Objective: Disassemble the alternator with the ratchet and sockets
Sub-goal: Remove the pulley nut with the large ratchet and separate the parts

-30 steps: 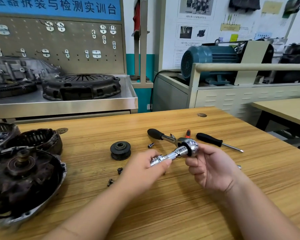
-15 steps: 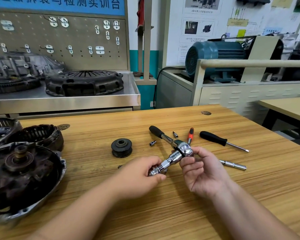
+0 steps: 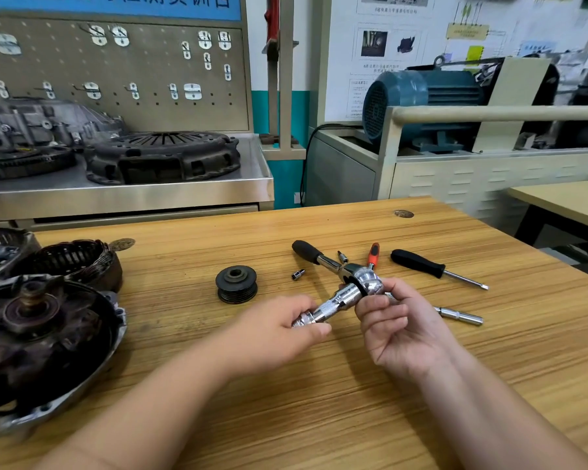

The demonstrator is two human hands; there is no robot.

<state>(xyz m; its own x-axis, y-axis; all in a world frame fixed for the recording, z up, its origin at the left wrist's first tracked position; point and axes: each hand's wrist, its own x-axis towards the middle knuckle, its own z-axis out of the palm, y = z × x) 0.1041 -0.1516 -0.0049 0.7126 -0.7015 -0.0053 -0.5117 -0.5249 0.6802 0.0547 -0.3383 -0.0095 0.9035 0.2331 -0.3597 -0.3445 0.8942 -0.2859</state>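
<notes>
Over the last second the chrome ratchet with the black rubber handle (image 3: 345, 268) has swung from lying roughly level across both hands to pointing its handle up and away toward the far-left, and the left hand (image 3: 279, 330) has slid down to the tip of the knurled chrome extension-and-socket stack (image 3: 326, 308) plugged into the head; read: tool prep, swapping or seating a socket, not wrenching on the part yet; left hand pinches the stack's free end between thumb and fingertips; right hand (image 3: 394, 320) is half-curled, fingers and thumb clamped round the shiny ratchet head, palm open toward camera; both hands are clear of the alternator; dark, grimy alternator half, round aluminium housing with rotor shaft sticking up, (image 3: 38, 337) sits at the left edge of the striped wooden bench (image 3: 353, 401), well apart from the hands, rusty and oily, already split from the copper-wound stator ring (image 3: 72, 261) just behind it; black grooved pulley (image 3: 236, 284) is off and stands alone mid-bench; small loose chrome socket (image 3: 298, 274) beside it; black-handled screwdriver (image 3: 435, 268), orange-handled tool (image 3: 373, 254) and a plain chrome extension bar (image 3: 459, 315) lie to the right; judgement: teardown well along, remaining fasteners likely on the housing half, hard to see from here.
</notes>
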